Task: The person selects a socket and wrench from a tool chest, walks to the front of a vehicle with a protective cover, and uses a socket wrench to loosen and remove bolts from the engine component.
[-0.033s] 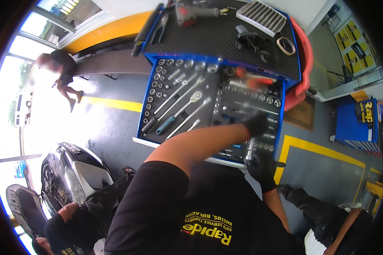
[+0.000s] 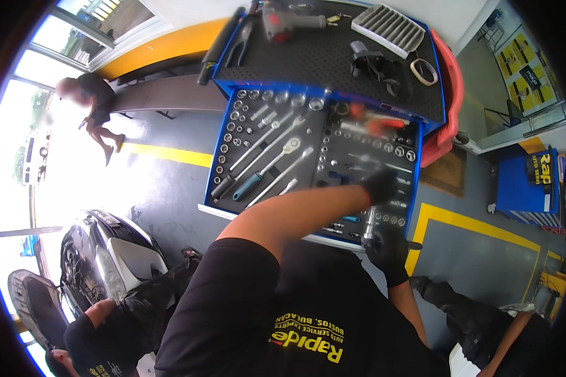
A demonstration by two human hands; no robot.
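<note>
Looking down through the head view, I see someone at an open tool drawer [image 2: 215, 211] in the middle of the frame, its two dark trays full of metal pieces. The right hand [image 2: 387, 248], black-gloved, right of centre just past the drawer's front edge, is wrapped around a silver tool [image 2: 370, 221] whose shiny length points up the frame. The left hand [image 2: 381, 183], gloved too, reaches across over the right-hand tray; it's blurred and seen from behind, so I can't tell whether its fingers have closed on anything. Small round sockets [image 2: 399, 151] sit in a row just above it, and a ratchet with a blue handle [image 2: 248, 187] lies in the left-hand tray. My guess is they're at the picking stage, sorting out a piece to go with that tool. The next move would then call for a fingertip pinch on one small piece, lifted clear of its neighbours, while the right hand keeps the tool steady.
</note>
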